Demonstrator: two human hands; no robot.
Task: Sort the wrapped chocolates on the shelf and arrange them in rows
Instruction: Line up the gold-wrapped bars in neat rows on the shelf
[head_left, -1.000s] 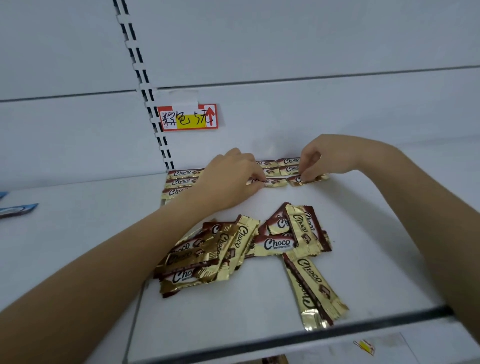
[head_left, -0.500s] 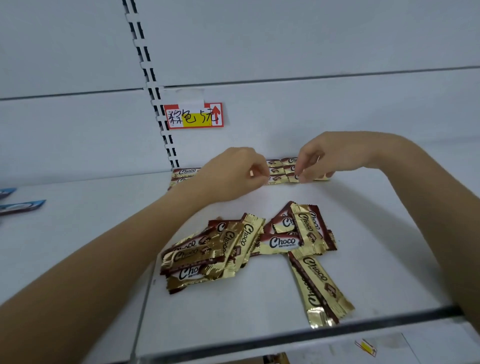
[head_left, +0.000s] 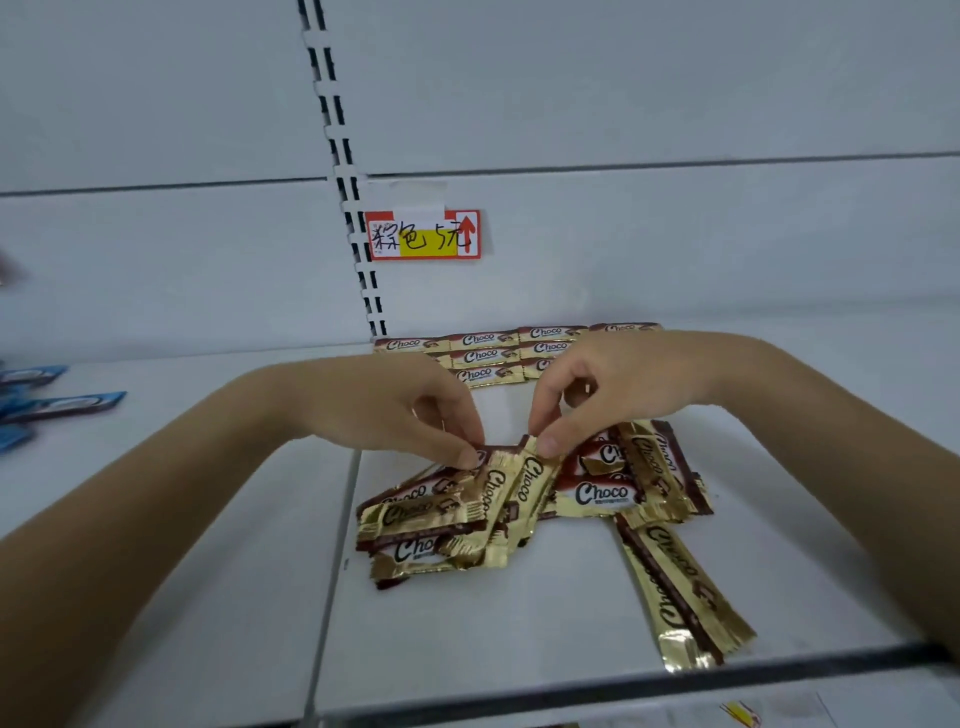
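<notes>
- Every gold-and-brown wrapper carries the word "Choco" in dark script with a white outline; a line of smaller print under it is too small to read.
- On the back panel, above and beyond both hands, a red-edged shelf tag (head_left: 422, 235) has a yellow patch, handwritten Chinese characters, what looks like a 5, and a red arrow pointing up.
- The left hand (head_left: 400, 410) has thumb and forefinger pressed together on the top end of one Choco bar (head_left: 485, 501) in the loose pile (head_left: 441, 519); its other fingers are curled in.
- The right hand (head_left: 613, 387) pinches the top end of the neighbouring bar (head_left: 532, 480) between thumb and forefinger, just beside the left fingertips.
- Both pinched bars run with their long axes away from the fingers toward the shelf's front edge, tilted slightly left, lettering reading along the length.
- Under and left of the left hand's fingertips, several bars lie overlapped, mostly crosswise.
- Below the right hand a second cluster (head_left: 634, 483) mixes one crosswise bar with two lying lengthwise.
- Nearer the front than either hand, a single bar (head_left: 675, 592) lies lengthwise, its near end at the shelf's dark front lip.
- Beyond both hands, against the back panel, the sorted rows (head_left: 511, 348) lie flat, long axes left to right, lettering upright.
- The white shelf (head_left: 519, 613) bears all of these.
- Far out past the left forearm lie blue wrapped bars (head_left: 62, 402), their print blurred.
</notes>
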